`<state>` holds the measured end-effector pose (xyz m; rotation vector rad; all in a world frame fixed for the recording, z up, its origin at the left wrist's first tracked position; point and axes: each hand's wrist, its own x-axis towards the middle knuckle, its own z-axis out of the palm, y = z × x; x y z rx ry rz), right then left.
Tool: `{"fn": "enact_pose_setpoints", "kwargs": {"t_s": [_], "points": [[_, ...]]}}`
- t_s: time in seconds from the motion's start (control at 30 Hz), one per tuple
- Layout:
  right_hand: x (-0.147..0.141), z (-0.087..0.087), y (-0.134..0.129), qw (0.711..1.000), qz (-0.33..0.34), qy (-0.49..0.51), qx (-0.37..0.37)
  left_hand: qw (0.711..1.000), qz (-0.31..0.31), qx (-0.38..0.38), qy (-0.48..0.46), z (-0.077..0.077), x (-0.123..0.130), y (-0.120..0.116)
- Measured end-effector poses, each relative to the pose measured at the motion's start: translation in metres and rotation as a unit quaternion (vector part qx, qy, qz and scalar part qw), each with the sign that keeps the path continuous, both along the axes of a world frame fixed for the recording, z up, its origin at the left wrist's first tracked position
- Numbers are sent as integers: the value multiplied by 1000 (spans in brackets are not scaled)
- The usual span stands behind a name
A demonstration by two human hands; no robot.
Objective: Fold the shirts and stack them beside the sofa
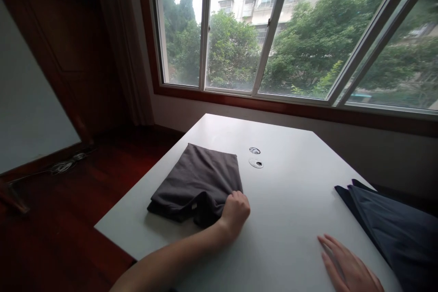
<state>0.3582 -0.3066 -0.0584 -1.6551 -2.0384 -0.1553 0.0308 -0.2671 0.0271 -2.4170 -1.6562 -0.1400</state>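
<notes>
A dark grey-brown folded cloth garment [205, 173] lies on the left part of the white table [280, 200]. My left hand [237, 210] is closed on its near right corner, and the near edge there is bunched up. A small light tag shows in that raised fold. My right hand [347, 262] is over the table at the lower right, fingers stretched out and holding nothing. Nearest to it is a dark blue folded cloth [390, 223] at the table's right edge, apart from the fingers. The cloth's right part lies in deep shade.
Two round cable holes [256, 163] are set in the tabletop. A wide sliding window [232, 54] stands beyond the table. Cables [68, 163] lie on the dark red floor [78, 210] at the left, near a wooden door [68, 41] and a curtain [126, 54].
</notes>
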Motion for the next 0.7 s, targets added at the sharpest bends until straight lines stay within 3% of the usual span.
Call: {"fn": "enact_pose_setpoints", "kwargs": {"t_s": [0.1, 0.2, 0.27, 0.33, 0.43, 0.47, 0.53, 0.6, 0.7], "points": [[-5, 7, -4, 1000, 0, -7, -2, 998, -50, -27, 5, 6, 38, -26], [-12, 16, -10, 1000, -7, -10, -13, 997, -55, -40, 47, 16, 67, -56], [-17, 22, -14, 1000, -14, -10, -17, 994, -55, -61, 67, 27, 73, -71], [-22, 28, -18, 1000, -17, -6, -18, 988, -85, -121, 32, 42, 62, -76], [-27, 36, -25, 1000, -6, 2, 3, 954, -150, -225, -133, 66, 16, -63], [-28, 40, -29, 1000, -2, 3, 20, 945, -149, -222, -189, 72, -6, -54], [-24, 50, -37, 998, 1, 0, 71, 943, -102, -131, -287, 75, -57, -35], [-9, 65, -48, 992, -12, -2, 124, 945, -28, -51, -321, 66, -113, -16], [40, 90, -71, 980, -95, 45, 169, 942, 80, 56, -322, 28, -199, 2]]}}
